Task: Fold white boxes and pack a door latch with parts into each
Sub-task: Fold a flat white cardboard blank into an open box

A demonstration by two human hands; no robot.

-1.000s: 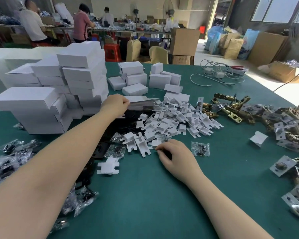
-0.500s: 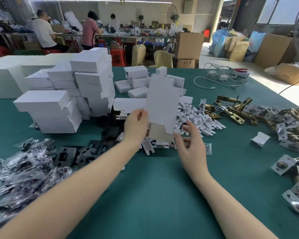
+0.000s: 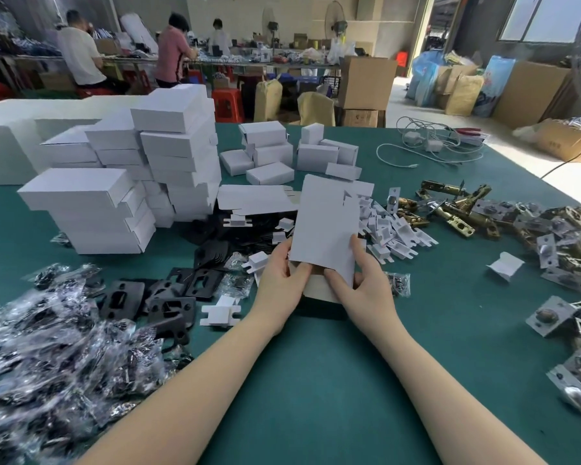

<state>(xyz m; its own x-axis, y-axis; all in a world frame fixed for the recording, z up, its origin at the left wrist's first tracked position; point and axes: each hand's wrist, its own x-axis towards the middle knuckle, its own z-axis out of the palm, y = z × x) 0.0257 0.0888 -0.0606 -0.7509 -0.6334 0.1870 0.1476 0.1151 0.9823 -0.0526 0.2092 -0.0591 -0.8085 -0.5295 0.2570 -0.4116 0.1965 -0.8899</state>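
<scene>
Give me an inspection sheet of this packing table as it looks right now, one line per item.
Surface: green table, crowded at back and both sides.
Job's things: flat box blank held upright; folded white boxes stacked at left; brass door latches at right; black plates; bagged parts near left.
Clutter: white card inserts heaped behind the blank; one loose insert in front.
Hands: left hand and right hand both grip the blank's lower end.
Cables: white cable with adapters at far right edge.
Surroundings: people at a far bench; cardboard cartons; red stool.
</scene>
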